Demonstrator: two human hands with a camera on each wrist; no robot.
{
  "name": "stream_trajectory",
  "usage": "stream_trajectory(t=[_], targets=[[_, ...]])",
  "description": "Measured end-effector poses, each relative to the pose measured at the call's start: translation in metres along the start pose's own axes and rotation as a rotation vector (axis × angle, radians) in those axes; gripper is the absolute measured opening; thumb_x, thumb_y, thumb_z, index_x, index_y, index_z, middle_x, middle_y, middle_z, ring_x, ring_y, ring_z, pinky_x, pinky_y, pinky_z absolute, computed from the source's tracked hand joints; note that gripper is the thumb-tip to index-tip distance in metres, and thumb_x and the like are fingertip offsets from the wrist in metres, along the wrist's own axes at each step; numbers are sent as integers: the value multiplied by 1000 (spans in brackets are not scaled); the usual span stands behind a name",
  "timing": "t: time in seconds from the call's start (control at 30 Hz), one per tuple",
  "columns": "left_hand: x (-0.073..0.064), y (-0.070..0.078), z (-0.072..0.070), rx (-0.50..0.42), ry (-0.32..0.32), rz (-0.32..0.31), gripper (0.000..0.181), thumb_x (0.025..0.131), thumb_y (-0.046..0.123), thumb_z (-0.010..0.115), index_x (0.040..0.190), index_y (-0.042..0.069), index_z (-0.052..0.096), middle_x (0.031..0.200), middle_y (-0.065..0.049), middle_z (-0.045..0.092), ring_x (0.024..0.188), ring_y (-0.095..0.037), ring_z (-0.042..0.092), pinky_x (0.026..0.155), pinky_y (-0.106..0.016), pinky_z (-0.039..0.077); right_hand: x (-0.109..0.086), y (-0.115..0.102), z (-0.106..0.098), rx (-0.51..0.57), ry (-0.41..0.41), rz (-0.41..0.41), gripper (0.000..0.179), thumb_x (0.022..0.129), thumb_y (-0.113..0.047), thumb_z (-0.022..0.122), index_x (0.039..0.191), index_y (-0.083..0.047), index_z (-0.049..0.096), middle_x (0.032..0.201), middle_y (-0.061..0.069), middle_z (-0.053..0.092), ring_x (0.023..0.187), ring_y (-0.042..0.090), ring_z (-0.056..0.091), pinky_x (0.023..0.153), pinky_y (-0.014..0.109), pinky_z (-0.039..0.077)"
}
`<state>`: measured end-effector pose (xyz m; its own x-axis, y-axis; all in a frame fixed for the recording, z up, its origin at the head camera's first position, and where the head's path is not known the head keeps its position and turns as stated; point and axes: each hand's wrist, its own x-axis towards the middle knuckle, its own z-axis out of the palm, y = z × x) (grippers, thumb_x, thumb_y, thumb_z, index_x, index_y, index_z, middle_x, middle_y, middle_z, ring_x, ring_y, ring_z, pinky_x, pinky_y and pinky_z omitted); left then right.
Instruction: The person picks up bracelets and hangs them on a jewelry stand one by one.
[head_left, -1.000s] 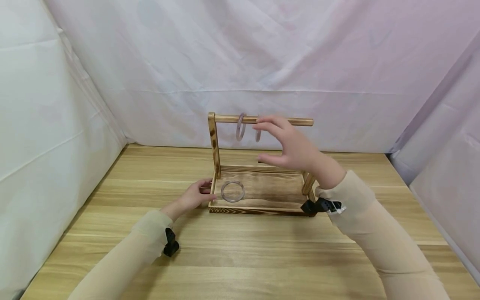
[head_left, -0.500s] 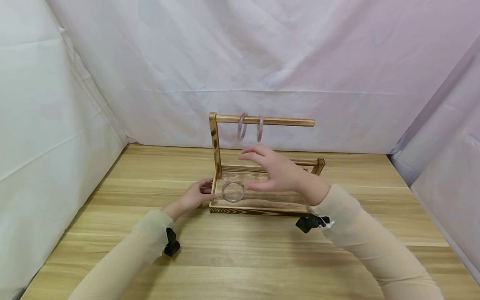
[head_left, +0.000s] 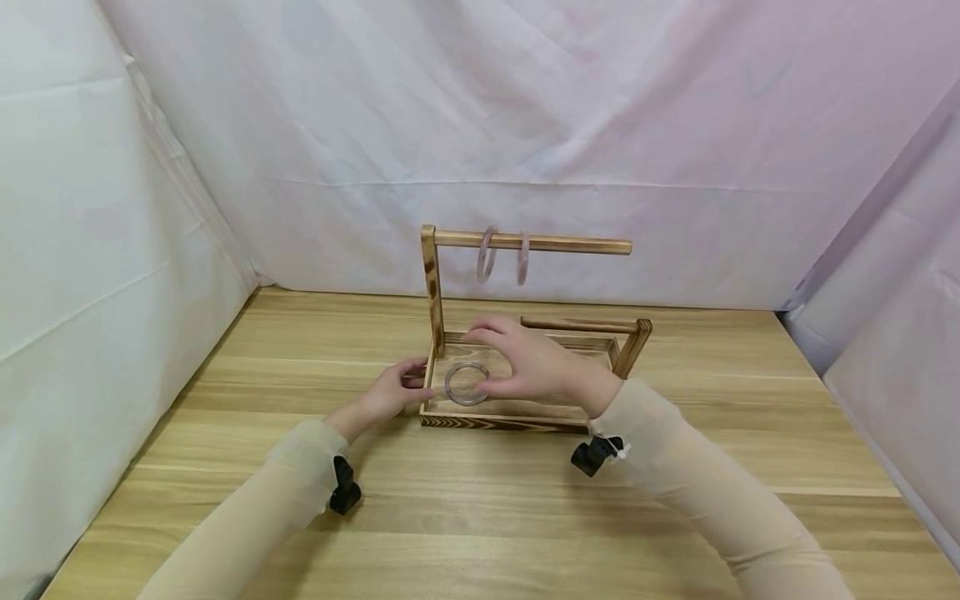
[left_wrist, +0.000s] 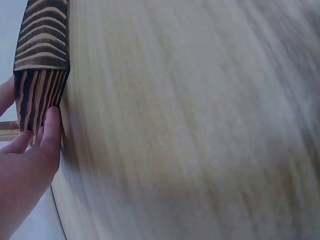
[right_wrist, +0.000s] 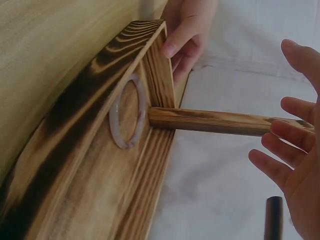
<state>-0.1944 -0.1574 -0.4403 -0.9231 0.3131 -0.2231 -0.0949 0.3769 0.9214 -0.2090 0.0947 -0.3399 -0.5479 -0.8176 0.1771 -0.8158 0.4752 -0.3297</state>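
Note:
A pale translucent bangle (head_left: 467,383) lies flat in the left part of a wooden tray-based jewellery rack (head_left: 495,423). My right hand (head_left: 536,358) hovers over the tray, fingers spread and nothing held; its thumb overlaps the bangle's right side in the head view. The right wrist view shows that hand (right_wrist: 300,150) apart from the bangle (right_wrist: 114,120). My left hand (head_left: 386,392) grips the rack's left end wall, thumb at the rim and fingers outside. Two more bangles, one lilac (head_left: 486,255) and one pinkish (head_left: 522,259), hang from the upper rod (head_left: 577,244).
The upper rod extends right from a tall post (head_left: 432,292) and ends free. A lower rod (head_left: 577,324) runs left from a short post (head_left: 632,348) at the tray's right end. A wood-grain table (head_left: 480,517) lies beneath, with white cloth (head_left: 555,125) behind.
My right hand has come down and left from beside the hanging bangles to above the bangle in the tray. The left hand stays at the rack's end.

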Motion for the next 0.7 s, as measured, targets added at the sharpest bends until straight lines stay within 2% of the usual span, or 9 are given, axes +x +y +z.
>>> stream_trajectory(t=[0.33, 0.47, 0.7], targets=[[-1, -3, -3, 6, -30, 35, 64, 92, 10, 58, 145, -5, 25, 140, -27, 40, 125, -41, 45, 100, -42, 46, 12, 11, 21, -25, -45, 30, 64, 80, -39, 72, 132, -10, 50, 129, 7, 51, 121, 23, 48, 106, 38, 38], [0, -6, -3, 3, -46, 53, 63, 93, 10, 57, 145, -5, 24, 141, -27, 39, 126, -41, 44, 100, -43, 45, 19, 15, 29, -39, -85, 72, 64, 80, -41, 71, 133, -11, 49, 129, 6, 51, 119, 21, 49, 104, 36, 41], [0, -7, -3, 20, -47, 50, 64, 94, 13, 56, 146, -4, 23, 144, -26, 37, 128, -41, 42, 102, -44, 43, 26, 20, 40, -21, -119, 114, 66, 79, -40, 71, 133, -8, 49, 132, 12, 49, 120, 26, 49, 103, 40, 41]])
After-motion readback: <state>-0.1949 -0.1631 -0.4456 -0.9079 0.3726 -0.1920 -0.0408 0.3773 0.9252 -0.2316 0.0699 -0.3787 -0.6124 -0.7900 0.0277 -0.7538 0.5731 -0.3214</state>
